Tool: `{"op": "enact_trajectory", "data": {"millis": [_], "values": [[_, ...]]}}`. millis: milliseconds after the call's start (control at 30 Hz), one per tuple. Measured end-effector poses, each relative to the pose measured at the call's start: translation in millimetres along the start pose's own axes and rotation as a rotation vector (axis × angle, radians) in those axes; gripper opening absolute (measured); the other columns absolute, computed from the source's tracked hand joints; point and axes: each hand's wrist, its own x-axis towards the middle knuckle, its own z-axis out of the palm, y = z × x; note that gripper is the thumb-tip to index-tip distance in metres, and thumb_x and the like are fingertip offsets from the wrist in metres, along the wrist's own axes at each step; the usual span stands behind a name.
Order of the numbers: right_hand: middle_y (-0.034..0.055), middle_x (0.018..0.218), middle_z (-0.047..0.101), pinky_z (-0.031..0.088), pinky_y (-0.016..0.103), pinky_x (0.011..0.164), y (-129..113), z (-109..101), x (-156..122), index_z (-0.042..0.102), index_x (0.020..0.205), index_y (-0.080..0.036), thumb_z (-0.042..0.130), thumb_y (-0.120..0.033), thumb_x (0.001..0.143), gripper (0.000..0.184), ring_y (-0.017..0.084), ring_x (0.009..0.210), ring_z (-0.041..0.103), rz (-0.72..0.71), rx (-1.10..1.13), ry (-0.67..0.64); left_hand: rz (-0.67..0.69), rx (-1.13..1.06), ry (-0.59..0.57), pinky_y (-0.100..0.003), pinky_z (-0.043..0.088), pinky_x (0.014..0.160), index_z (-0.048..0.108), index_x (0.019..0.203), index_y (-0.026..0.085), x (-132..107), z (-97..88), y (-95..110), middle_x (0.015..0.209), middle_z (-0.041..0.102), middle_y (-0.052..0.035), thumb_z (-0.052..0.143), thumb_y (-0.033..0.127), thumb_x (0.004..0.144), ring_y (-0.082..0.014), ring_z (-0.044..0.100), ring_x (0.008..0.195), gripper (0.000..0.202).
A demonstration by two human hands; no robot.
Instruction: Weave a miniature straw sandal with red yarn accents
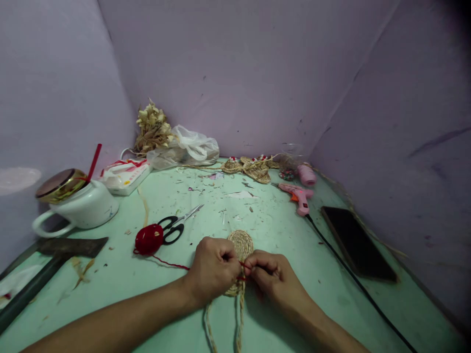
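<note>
My left hand (213,269) and my right hand (274,277) meet low in the middle of the green table (287,318). Both are closed in a pinch over a woven straw oval piece (241,243) that lies flat under them. A red yarn strand (172,264) runs from a red yarn ball (148,239) on the left into my fingers, and a short red bit shows between the two hands. Two braided straw tails (241,318) trail from the piece toward me.
Black-handled scissors (175,228) lie beside the yarn ball. A white mug with a gold lid (79,203) and a hatchet (55,260) sit at left. A pink glue gun (300,196) with black cord, a dark phone (356,242), finished straw pieces (253,169) and a plastic bag (191,147) lie farther back.
</note>
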Motion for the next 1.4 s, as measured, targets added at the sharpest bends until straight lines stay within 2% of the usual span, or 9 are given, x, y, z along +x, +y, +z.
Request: {"op": "enact_trajectory", "data": {"millis": [367,467,600,667,867,1033,1133,1267,1400], "values": [[-0.0046,0.046,0.047,0.036,0.018,0.036,-5.8,-0.4,1.3,0.061,0.056,-0.015,0.052,-0.016,0.06,0.009,0.006,0.037,0.038,0.075,0.111,0.005,0.024,-0.07,-0.003,-0.02,0.031,0.045,0.051,0.043,0.014,2.7,-5.0,1.9,0.045,0.047,0.002,0.048,0.011,0.059,-0.0084,0.041,0.047,0.016],[-0.0027,0.047,0.051,0.039,0.02,0.037,-9.6,-7.0,3.3,0.064,0.065,-0.013,0.057,-0.02,0.061,0.012,0.008,0.039,0.043,0.129,0.189,0.004,-0.004,-0.254,-0.086,-0.02,0.035,0.048,0.058,0.052,0.013,5.2,-9.0,4.4,0.051,0.053,0.0004,0.052,0.016,0.063,-0.0091,0.045,0.049,0.013],[0.0037,0.068,0.061,0.04,0.019,0.034,-11.3,-13.6,5.2,0.064,0.08,-0.012,0.061,-0.03,0.066,0.023,0.008,0.045,0.048,0.159,0.335,0.058,-0.156,-0.52,-0.138,-0.02,0.031,0.042,0.058,0.056,0.013,8.9,-9.5,4.7,0.043,0.047,0.0038,0.057,0.023,0.063,-0.0064,0.037,0.041,0.013],[0.0021,0.063,0.06,0.04,0.017,0.034,-11.9,-12.9,5.0,0.064,0.081,-0.011,0.066,-0.031,0.064,0.025,0.008,0.044,0.048,0.146,0.315,0.04,-0.185,-0.564,-0.133,-0.019,0.03,0.042,0.058,0.056,0.012,10.0,-8.4,4.5,0.042,0.046,0.0043,0.058,0.024,0.062,-0.006,0.036,0.04,0.014],[0.0001,0.055,0.06,0.041,0.018,0.033,-14.6,-5.0,3.9,0.06,0.078,-0.012,0.073,-0.03,0.056,0.031,0.008,0.04,0.051,0.144,0.279,0.014,-0.125,-0.459,-0.143,-0.021,0.036,0.047,0.06,0.059,0.009,8.3,-4.1,5.0,0.051,0.054,-0.0015,0.058,0.027,0.065,-0.0093,0.046,0.047,0.018],[-0.0012,0.048,0.058,0.041,0.018,0.034,-12.5,-9.7,6.6,0.062,0.074,-0.011,0.075,-0.028,0.053,0.03,0.008,0.038,0.049,0.136,0.318,0.128,-0.037,-0.359,-0.328,-0.019,0.031,0.045,0.063,0.079,0.011,2.9,-8.1,10.5,0.058,0.054,0.0013,0.056,0.023,0.067,-0.0066,0.04,0.048,0.019],[-0.0004,0.052,0.059,0.04,0.017,0.034,-11.1,-15.0,8.1,0.063,0.074,-0.011,0.076,-0.026,0.053,0.029,0.007,0.039,0.048,0.117,0.381,0.161,-0.008,-0.186,-0.395,-0.018,0.026,0.043,0.064,0.072,0.012,2.0,-14.3,14.2,0.051,0.043,0.005,0.055,0.017,0.065,-0.0057,0.034,0.047,0.013],[-0.0019,0.052,0.056,0.038,0.015,0.034,-11.1,-19.2,9.3,0.064,0.074,-0.011,0.076,-0.025,0.053,0.028,0.005,0.04,0.044,0.136,0.409,0.183,-0.053,-0.127,-0.392,-0.019,0.028,0.045,0.059,0.057,0.011,10.2,-24.4,12.6,0.049,0.043,0.0036,0.05,0.016,0.066,-0.0067,0.037,0.047,0.013],[-0.0028,0.051,0.053,0.037,0.015,0.033,-12.1,-20.2,8.9,0.063,0.072,-0.01,0.077,-0.024,0.053,0.027,0.003,0.038,0.04,0.164,0.404,0.201,-0.179,-0.164,-0.444,-0.02,0.031,0.044,0.06,0.062,0.01,25.3,-41.9,7.7,0.048,0.047,0.003,0.054,0.022,0.063,-0.0071,0.039,0.045,0.013]]}}
